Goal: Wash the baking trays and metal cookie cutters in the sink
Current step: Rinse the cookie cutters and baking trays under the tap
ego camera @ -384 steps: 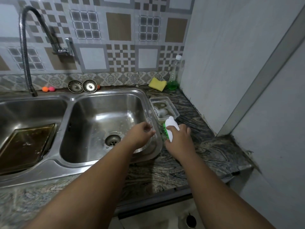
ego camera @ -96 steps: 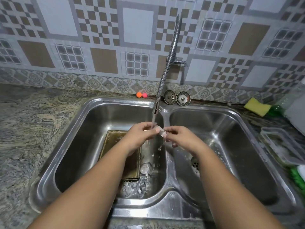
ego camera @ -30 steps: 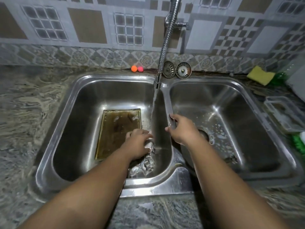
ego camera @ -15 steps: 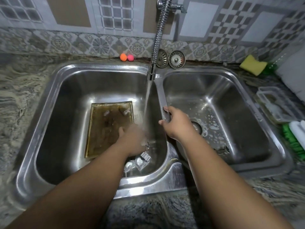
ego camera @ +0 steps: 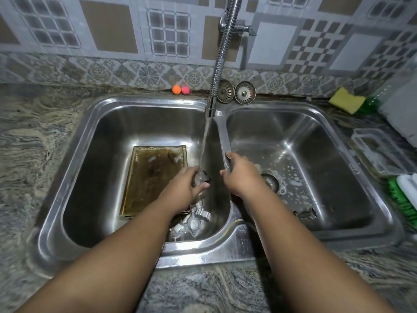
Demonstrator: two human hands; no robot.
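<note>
Two small balls, orange ball (ego camera: 176, 89) and pink ball (ego camera: 185, 90), sit touching each other on the counter ledge against the patterned tile wall (ego camera: 112, 37), left of two round drain strainers (ego camera: 244, 92) propped on edge. A yellow sponge (ego camera: 346, 100) lies at back right, beside a green-tinted bottle (ego camera: 372, 102). Near the right edge: a clear plastic container (ego camera: 381, 154), and a green-bristled brush (ego camera: 404, 195) nearer the camera.

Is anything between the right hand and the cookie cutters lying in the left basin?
Nothing solid. The right hand rests on the divider; the cookie cutters lie just below to its left. Only the water stream and left hand are nearby.
</note>
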